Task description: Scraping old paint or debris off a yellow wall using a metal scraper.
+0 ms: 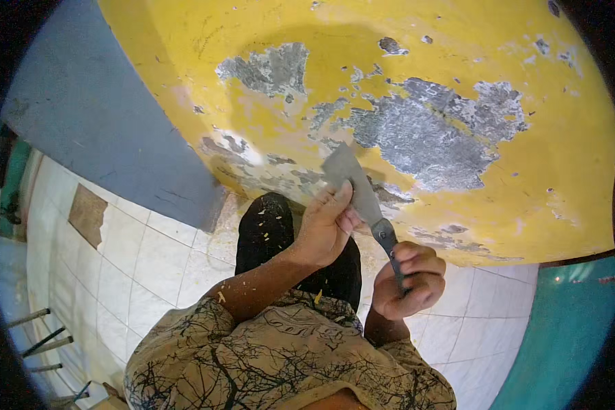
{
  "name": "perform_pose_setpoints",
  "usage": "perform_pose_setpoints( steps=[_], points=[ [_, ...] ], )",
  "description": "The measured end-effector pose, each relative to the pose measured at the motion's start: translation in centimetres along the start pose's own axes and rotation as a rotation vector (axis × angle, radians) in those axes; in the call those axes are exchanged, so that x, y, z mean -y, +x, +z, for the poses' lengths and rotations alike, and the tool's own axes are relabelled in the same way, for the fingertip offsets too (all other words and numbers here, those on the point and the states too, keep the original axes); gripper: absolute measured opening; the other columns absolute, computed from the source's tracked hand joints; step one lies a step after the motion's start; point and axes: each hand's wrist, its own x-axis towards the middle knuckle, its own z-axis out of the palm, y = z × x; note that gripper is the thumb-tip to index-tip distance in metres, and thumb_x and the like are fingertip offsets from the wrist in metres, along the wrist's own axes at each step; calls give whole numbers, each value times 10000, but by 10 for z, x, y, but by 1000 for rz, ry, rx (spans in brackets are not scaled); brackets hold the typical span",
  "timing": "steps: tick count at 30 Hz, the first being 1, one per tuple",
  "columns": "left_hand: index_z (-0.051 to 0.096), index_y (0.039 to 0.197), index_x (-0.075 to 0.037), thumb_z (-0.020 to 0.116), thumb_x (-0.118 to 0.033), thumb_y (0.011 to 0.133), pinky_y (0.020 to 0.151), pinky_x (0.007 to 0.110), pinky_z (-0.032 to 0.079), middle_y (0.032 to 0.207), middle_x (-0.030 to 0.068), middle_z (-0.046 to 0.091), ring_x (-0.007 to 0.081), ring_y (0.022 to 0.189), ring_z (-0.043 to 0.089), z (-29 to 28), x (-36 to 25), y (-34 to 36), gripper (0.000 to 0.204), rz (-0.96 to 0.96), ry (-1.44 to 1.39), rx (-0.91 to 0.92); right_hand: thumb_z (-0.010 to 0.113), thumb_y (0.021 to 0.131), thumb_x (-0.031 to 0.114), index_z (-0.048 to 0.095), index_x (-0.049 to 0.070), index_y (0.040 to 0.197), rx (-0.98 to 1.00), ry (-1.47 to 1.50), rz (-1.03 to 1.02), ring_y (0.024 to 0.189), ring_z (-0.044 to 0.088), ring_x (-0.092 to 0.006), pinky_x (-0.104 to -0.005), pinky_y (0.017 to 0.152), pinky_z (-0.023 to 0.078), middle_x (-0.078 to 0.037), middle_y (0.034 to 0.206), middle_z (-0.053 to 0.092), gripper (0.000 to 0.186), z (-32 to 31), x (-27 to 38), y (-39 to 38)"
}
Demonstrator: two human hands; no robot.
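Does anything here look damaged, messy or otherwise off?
Yes. The yellow wall has lost its paint in large ragged patches that show grey beneath. The scraper, held by the right hand with the left hand pressing its blade, lies against that area. Small flakes dot the black trousers.

Scraper (354, 183) blade dull grey metal, matt; yellow wall (526, 171) above it flaking paint over rough bare grey plaster; floor tiles (143, 253) below the wall smooth, pale.

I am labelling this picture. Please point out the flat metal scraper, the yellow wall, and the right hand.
flat metal scraper (352, 181), head view, on the blade.
yellow wall (567, 184), head view, on intact paint.
right hand (410, 280), head view, on the knuckles.
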Motion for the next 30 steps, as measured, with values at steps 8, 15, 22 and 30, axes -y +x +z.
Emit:
perform_pose_setpoints(
  steps=[8, 15, 22, 30],
  points=[
    [550, 771, -50, 556, -249, 893, 423, 211, 401, 583, -21, 492, 58, 500, 487, 20, 7, 30, 233, 359, 705, -258, 542, 876, 185, 507, -29, 1097, 271, -321, 883, 601, 505, -98, -237, 544, 422, -34, 706, 560, 309, -35, 0, -18],
    [538, 621, -59, 534, -304, 903, 419, 222, 329, 533, -31, 469, 48, 458, 411, 26, 6, 48, 374, 401, 731, -367, 551, 868, 203, 553, -29, 990, 324, -435, 772, 572, 426, -84, -229, 544, 388, -23, 615, 491, 262, -15, -21, -16],
    [582, 695, -48, 496, -295, 921, 487, 227, 359, 613, -6, 545, 69, 519, 459, 28, -1, 49, 346, 263, 643, -311, 569, 875, 229, 575, -49, 999, 253, -472, 687, 617, 390, -59, -193, 540, 339, 11, 719, 493, 305, -7, -23, -9],
    [577, 658, -55, 541, -289, 899, 436, 227, 339, 582, -23, 519, 58, 487, 447, 26, -1, 55, 337, 251, 563, -277, 573, 855, 147, 604, -40, 991, 220, -509, 637, 578, 433, -59, -210, 523, 381, -21, 632, 523, 233, -11, -29, -7]
  ],
)
